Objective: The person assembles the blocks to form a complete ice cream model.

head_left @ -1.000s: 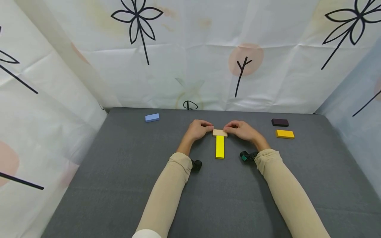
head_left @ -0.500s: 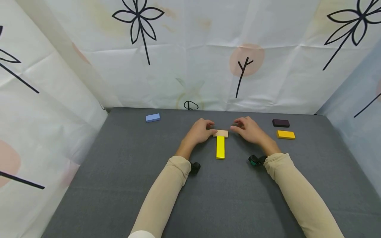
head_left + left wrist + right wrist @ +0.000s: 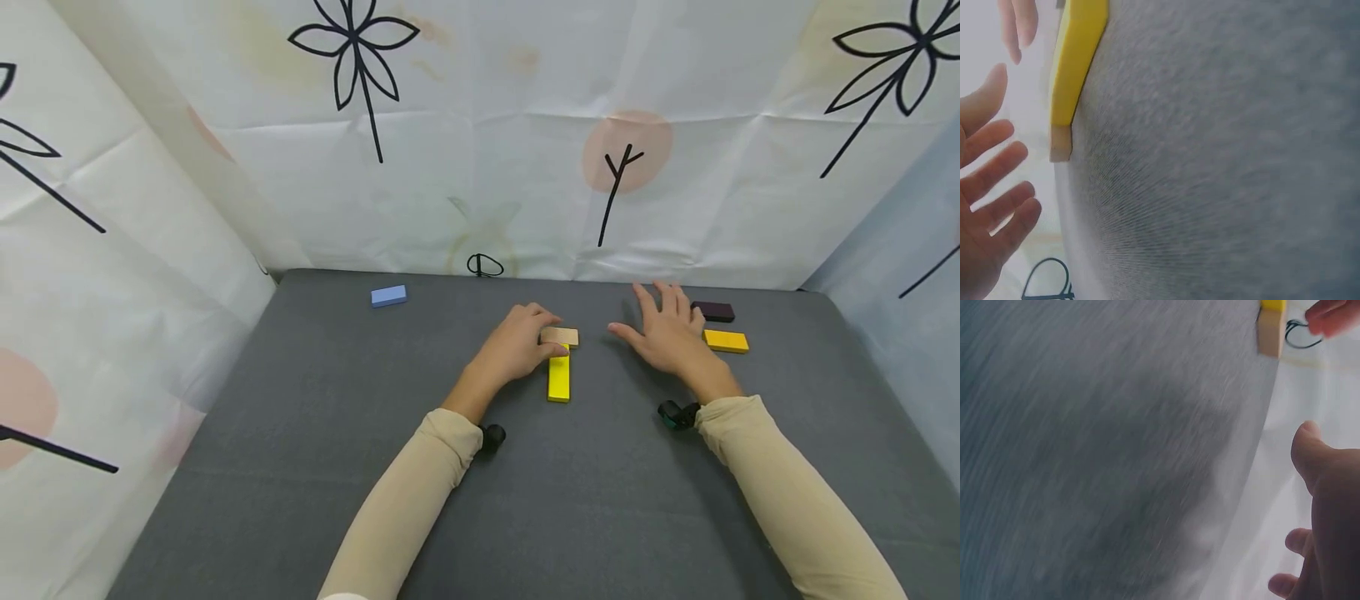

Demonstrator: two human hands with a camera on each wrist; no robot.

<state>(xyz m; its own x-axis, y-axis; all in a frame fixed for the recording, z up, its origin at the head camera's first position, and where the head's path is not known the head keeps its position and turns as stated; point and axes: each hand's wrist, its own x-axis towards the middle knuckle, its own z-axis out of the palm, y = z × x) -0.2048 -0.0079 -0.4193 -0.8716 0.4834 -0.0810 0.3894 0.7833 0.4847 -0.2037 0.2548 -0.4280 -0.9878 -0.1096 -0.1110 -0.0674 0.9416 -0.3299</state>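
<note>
A bright yellow block (image 3: pixel 558 383) lies lengthwise on the grey table, its far end against a pale wooden block (image 3: pixel 561 336) set crosswise like the top of a T. My left hand (image 3: pixel 517 343) hovers at the left of these two, and its thumb hides part of where they meet. In the left wrist view its fingers (image 3: pixel 997 178) are spread and hold nothing. My right hand (image 3: pixel 670 333) is in the air to the right, fingers apart, nearest a dark block (image 3: pixel 713 312) and an orange-yellow block (image 3: pixel 726 342). It covers a little of the dark block.
A light blue block (image 3: pixel 388 296) lies at the back left of the table (image 3: pixel 315 417). White cloth (image 3: pixel 525 192) with flower drawings stands along the back edge and both sides.
My right hand has left the pale wooden block and moved right, its fingers spreading. My left hand has loosened from that block and shifted slightly, its thumb now over the joint.
</note>
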